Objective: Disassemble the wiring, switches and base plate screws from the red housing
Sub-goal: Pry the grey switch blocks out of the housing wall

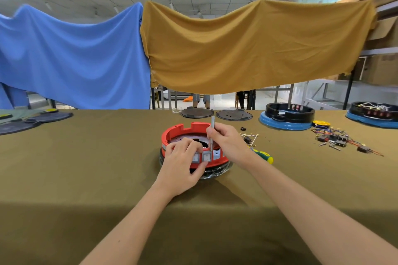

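The round red housing (178, 131) sits mid-table on a dark ring, open side up, with a perforated plate inside. My left hand (183, 163) grips its near wall: fingers curl over the rim and the thumb presses by a grey rocker switch (206, 157) set in the wall. My right hand (226, 142) pinches a thin silver tool (212, 133) held upright, its tip down at the top of that switch. An empty switch opening shows white just right of it.
A green-yellow screwdriver (263, 155) lies right of the housing beside loose wires (249, 137). Removed switches and coloured wiring (340, 140) lie further right. Two dark round plates (233, 114) and two black-and-blue housings (288, 117) stand along the far edge. Dark mats lie far left.
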`<state>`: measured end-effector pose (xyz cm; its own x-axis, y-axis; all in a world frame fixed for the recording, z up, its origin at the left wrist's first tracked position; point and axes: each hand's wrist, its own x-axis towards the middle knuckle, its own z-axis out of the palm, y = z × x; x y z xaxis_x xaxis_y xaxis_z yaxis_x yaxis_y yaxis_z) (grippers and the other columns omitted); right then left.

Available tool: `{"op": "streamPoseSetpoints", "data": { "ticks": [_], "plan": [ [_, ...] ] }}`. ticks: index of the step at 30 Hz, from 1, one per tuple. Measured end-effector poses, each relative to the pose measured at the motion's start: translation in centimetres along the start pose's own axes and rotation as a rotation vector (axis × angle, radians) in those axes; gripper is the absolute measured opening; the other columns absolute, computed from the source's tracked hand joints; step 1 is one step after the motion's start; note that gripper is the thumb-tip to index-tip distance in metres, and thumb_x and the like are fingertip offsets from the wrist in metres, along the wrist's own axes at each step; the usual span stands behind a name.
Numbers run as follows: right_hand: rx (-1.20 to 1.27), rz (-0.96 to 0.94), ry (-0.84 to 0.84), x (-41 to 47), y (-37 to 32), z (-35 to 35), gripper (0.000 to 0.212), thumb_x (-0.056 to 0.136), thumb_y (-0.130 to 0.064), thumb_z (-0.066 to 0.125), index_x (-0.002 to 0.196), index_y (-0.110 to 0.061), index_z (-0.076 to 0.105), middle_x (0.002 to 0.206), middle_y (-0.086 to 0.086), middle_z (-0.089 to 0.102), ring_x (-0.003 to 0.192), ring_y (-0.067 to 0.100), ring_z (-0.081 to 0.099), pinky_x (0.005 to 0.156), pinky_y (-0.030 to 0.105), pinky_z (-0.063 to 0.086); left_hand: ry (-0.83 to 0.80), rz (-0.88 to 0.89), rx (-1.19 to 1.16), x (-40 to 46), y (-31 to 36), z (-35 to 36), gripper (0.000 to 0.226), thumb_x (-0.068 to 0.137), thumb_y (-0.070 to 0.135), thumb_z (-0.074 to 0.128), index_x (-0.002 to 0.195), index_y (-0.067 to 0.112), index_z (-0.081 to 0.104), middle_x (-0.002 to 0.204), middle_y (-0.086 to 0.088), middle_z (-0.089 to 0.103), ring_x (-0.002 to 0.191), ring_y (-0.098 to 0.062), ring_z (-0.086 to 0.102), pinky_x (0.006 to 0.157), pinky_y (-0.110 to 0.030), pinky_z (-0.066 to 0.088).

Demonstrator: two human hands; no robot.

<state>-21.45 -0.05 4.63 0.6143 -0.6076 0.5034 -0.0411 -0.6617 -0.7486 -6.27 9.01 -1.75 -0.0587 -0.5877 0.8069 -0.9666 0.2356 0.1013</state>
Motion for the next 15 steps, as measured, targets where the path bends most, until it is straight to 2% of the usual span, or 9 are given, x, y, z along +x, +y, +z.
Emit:
{"op": "streamPoseSetpoints", "data": {
  "ticks": [3, 7, 10, 13, 15],
  "plan": [
    [-0.037, 0.032, -0.068, 0.4, -0.5, -0.5, 0.034, 0.105, -0.031, 0.047, 0.078, -0.014, 0.058, 0.066, -0.007, 0.054, 0.057, 0.0, 0.048, 0.06, 0.014, 0.042, -0.004, -0.001, -0.004, 0.0, 0.1, 0.0, 0.025, 0.087, 0.042, 0.057, 0.106, 0.03, 0.047, 0.108, 0.015, 0.05, 0.105, -0.006, 0.046, 0.095, -0.027, 0.029],
    [-0.103, 0.154, -0.12, 1.2, -1.0, -0.9, 0.039, 0.105, -0.038, 0.046, 0.081, -0.013, 0.063, 0.057, -0.011, 0.057, 0.05, 0.0, 0.049, 0.06, 0.021, 0.039, -0.002, 0.003, -0.006, 0.0, 0.1, -0.1, 0.024, 0.087, 0.042, 0.058, 0.105, 0.03, 0.047, 0.107, 0.016, 0.048, 0.104, -0.006, 0.046, 0.095, -0.029, 0.03],
    [-0.126, 0.216, -0.14, 1.7, -1.2, -0.8, 0.043, 0.104, -0.04, 0.046, 0.082, -0.01, 0.066, 0.059, -0.003, 0.057, 0.042, 0.001, 0.04, 0.05, 0.017, 0.034, -0.004, 0.003, -0.011, 0.0, 0.2, -0.1, 0.023, 0.087, 0.042, 0.058, 0.104, 0.029, 0.048, 0.106, 0.016, 0.048, 0.104, -0.006, 0.047, 0.095, -0.027, 0.028],
    [-0.137, 0.184, -0.111, 1.6, -1.0, -0.7, 0.042, 0.105, -0.038, 0.046, 0.081, -0.009, 0.065, 0.053, -0.009, 0.054, 0.041, -0.001, 0.04, 0.048, 0.012, 0.034, -0.008, -0.01, -0.017, 0.1, 0.1, -0.1, 0.023, 0.087, 0.042, 0.057, 0.103, 0.029, 0.049, 0.106, 0.015, 0.049, 0.103, -0.007, 0.048, 0.096, -0.027, 0.028],
    [-0.094, 0.117, -0.054, 0.9, -0.7, -0.8, 0.039, 0.105, -0.035, 0.047, 0.078, -0.013, 0.065, 0.059, -0.008, 0.059, 0.047, -0.003, 0.046, 0.051, 0.01, 0.037, -0.003, -0.009, -0.02, 0.0, 0.1, -0.1, 0.023, 0.087, 0.042, 0.058, 0.103, 0.029, 0.048, 0.106, 0.015, 0.049, 0.103, -0.007, 0.048, 0.096, -0.027, 0.027]
  ]
}}
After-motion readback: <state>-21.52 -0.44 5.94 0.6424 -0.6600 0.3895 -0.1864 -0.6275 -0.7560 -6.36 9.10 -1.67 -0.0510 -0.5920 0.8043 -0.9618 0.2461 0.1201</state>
